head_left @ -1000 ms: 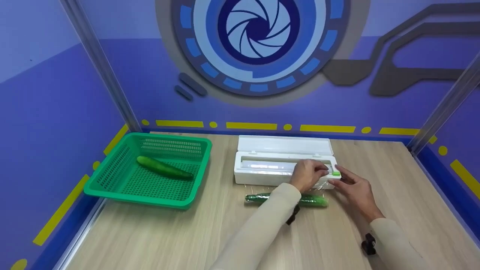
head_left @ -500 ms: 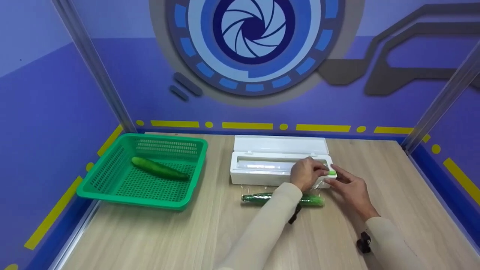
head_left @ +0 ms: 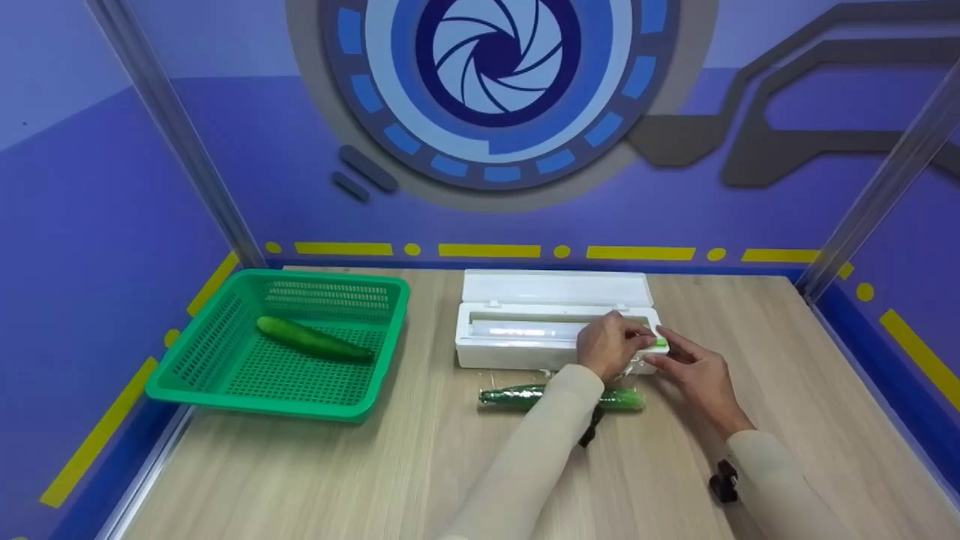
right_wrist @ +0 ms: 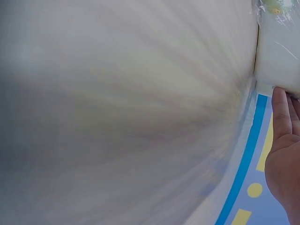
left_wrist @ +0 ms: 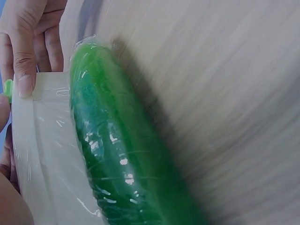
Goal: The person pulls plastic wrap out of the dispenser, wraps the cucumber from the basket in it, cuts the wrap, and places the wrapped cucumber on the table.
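Observation:
A white cling film dispenser [head_left: 480, 355] lies lengthwise with its lid [head_left: 555, 287] raised and a film roll [head_left: 517, 330] inside. My left hand [head_left: 606, 345] reaches over its front edge and pinches the green slide cutter [head_left: 661, 343] at the right end; the fingertips partly cover it. At that same end my right hand [head_left: 701, 379] grips the dispenser, thumb on the front and fingers along the side. A cucumber [head_left: 514, 396] wrapped in clear film rests before the dispenser, partly behind my left forearm. In the left wrist view, film runs from the wrapped cucumber [left_wrist: 117, 140] over the dispenser's front.
To the left stands a green perforated basket [head_left: 277, 405] with an unwrapped cucumber [head_left: 313, 340] inside. The wooden table [head_left: 360, 480] meets blue-purple panels behind and at both sides. A black wrist camera [head_left: 724, 481] sits by my right sleeve.
The head view has shifted, so everything sits slightly further left. Relative to the dispenser, my left fingertips have edged right onto the slide cutter. My right hand keeps its hold on the dispenser's end.

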{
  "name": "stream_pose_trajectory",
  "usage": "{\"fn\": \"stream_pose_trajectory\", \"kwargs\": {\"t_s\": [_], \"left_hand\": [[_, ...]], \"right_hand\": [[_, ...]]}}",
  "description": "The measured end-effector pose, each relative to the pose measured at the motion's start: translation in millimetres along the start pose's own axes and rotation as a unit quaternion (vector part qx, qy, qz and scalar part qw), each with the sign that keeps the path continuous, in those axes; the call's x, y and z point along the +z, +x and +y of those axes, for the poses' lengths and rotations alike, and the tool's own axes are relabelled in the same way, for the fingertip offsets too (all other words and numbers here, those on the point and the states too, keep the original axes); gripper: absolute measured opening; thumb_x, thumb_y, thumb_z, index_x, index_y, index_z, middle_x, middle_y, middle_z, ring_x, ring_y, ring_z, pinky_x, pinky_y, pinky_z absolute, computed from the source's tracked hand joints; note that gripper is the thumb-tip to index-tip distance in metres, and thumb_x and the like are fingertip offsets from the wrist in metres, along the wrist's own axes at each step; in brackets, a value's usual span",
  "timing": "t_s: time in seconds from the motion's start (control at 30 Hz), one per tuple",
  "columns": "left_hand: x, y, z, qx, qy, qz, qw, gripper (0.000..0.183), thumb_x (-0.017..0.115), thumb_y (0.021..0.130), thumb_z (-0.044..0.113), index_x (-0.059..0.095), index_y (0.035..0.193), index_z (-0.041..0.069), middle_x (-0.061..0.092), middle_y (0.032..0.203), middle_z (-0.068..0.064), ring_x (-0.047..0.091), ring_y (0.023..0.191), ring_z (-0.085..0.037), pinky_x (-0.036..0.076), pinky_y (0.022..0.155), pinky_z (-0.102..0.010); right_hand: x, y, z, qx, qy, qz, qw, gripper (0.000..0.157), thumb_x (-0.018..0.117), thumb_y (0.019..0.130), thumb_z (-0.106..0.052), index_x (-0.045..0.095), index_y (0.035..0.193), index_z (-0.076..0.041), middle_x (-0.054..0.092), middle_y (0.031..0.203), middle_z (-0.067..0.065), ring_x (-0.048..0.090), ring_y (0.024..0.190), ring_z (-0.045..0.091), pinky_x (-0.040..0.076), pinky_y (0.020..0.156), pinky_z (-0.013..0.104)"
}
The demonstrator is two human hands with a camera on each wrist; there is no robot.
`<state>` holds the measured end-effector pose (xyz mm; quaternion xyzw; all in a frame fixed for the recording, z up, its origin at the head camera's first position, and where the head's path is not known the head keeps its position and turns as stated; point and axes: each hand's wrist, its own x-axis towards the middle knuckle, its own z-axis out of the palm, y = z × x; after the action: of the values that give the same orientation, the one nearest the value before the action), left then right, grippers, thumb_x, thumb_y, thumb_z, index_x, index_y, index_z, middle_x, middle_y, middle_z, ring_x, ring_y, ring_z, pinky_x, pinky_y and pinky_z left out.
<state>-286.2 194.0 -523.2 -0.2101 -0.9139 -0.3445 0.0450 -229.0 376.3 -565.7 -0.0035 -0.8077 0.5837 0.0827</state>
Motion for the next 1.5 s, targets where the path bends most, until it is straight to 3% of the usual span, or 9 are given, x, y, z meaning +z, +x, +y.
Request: {"fn": "stream_pose_trajectory", "kwargs": {"t_s": [0.4, 0.67, 0.9, 1.13, 1.5], "left_hand": [[-0.4, 1.7, -1.2, 0.016, -0.003, -0.008, 0.9998, 0.013, 0.082, 0.094, 0.043, 0.086, 0.104, 0.036, 0.065, 0.087, 0.024, 0.054, 0.081, 0.008, 0.042, 0.073, -0.016], [2.0, 2.4, -1.2, 0.016, -0.014, -0.002, 0.9998, 0.007, 0.083, 0.095, 0.033, 0.087, 0.1, 0.029, 0.068, 0.086, 0.023, 0.057, 0.081, 0.006, 0.045, 0.075, -0.013], [1.0, 3.1, -4.5, 0.051, 0.009, 0.0, 0.9987, 0.006, 0.083, 0.095, 0.028, 0.085, 0.1, 0.025, 0.068, 0.086, 0.018, 0.058, 0.081, 0.004, 0.043, 0.074, -0.013], [-1.8, 0.5, -5.1, 0.058, 0.01, -0.002, 0.9982, 0.009, 0.081, 0.097, 0.028, 0.085, 0.105, 0.029, 0.066, 0.087, 0.016, 0.057, 0.08, 0.003, 0.043, 0.072, -0.014], [-0.2, 0.0, -4.6, 0.075, 0.029, 0.016, 0.9966, 0.009, 0.08, 0.096, 0.025, 0.086, 0.103, 0.026, 0.068, 0.09, 0.012, 0.062, 0.085, -0.001, 0.047, 0.076, -0.016]], "right_hand": [[-0.5, 2.0, -0.5, 0.0, -0.042, 0.01, 0.999, 0.07, 0.084, 0.094, -0.034, 0.057, 0.154, -0.01, 0.061, 0.147, 0.018, 0.064, 0.115, -0.001, 0.055, 0.087, 0.018], [-2.6, 1.0, 0.8, -0.003, -0.073, 0.009, 0.997, 0.073, 0.081, 0.094, -0.042, 0.056, 0.155, -0.01, 0.061, 0.148, 0.015, 0.062, 0.13, 0.023, 0.052, 0.089, 0.013], [-1.5, 2.8, 2.2, -0.027, -0.058, 0.003, 0.998, 0.067, 0.082, 0.096, -0.031, 0.056, 0.154, -0.009, 0.061, 0.146, 0.019, 0.065, 0.117, 0.002, 0.054, 0.088, 0.015], [0.2, 0.7, -3.2, -0.061, -0.069, -0.01, 0.996, 0.064, 0.078, 0.099, -0.023, 0.053, 0.156, -0.012, 0.057, 0.15, 0.022, 0.064, 0.125, 0.036, 0.054, 0.086, 0.014], [0.2, 1.5, -2.7, -0.036, -0.097, 0.002, 0.995, 0.063, 0.081, 0.097, -0.032, 0.058, 0.153, -0.011, 0.058, 0.15, 0.02, 0.064, 0.126, 0.034, 0.052, 0.085, 0.012]]}}
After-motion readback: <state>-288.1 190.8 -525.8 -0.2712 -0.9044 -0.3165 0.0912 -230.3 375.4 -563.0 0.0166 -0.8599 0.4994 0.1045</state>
